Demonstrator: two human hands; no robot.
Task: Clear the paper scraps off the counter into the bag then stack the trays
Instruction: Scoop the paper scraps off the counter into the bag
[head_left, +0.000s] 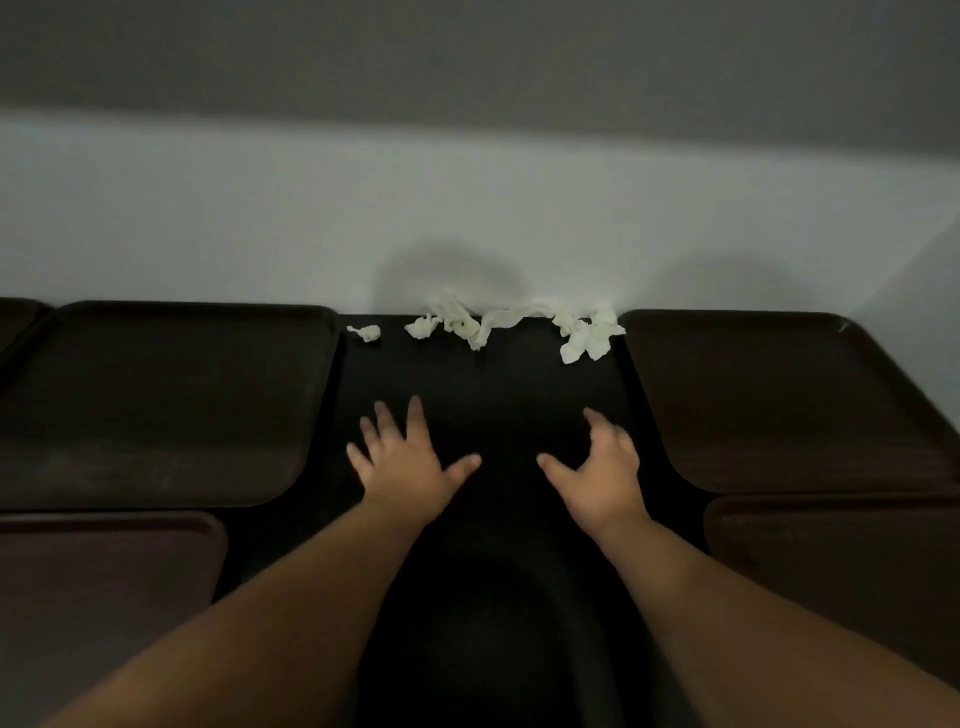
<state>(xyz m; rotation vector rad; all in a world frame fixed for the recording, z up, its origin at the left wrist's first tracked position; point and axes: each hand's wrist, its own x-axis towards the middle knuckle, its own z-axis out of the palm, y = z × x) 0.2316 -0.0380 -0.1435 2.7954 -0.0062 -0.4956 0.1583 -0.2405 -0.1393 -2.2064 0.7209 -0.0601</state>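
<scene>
Pale crumpled paper scraps (467, 322) lie in a row on the black counter (488, 384) against the wall, with a small scrap (365, 332) at the left and a larger clump (589, 335) at the right. My left hand (405, 462) and my right hand (605, 467) hover over the counter's middle, fingers spread, holding nothing, well short of the scraps. Dark brown trays flank the gap: one at the back left (166, 405), one at the front left (98, 597), one at the back right (779, 400), one at the front right (841, 571). No bag is in view.
A pale wall (467, 208) rises directly behind the counter. Another tray edge (15, 317) shows at the far left. A dark rounded shape (493, 649) lies between my forearms near the front edge; I cannot tell what it is.
</scene>
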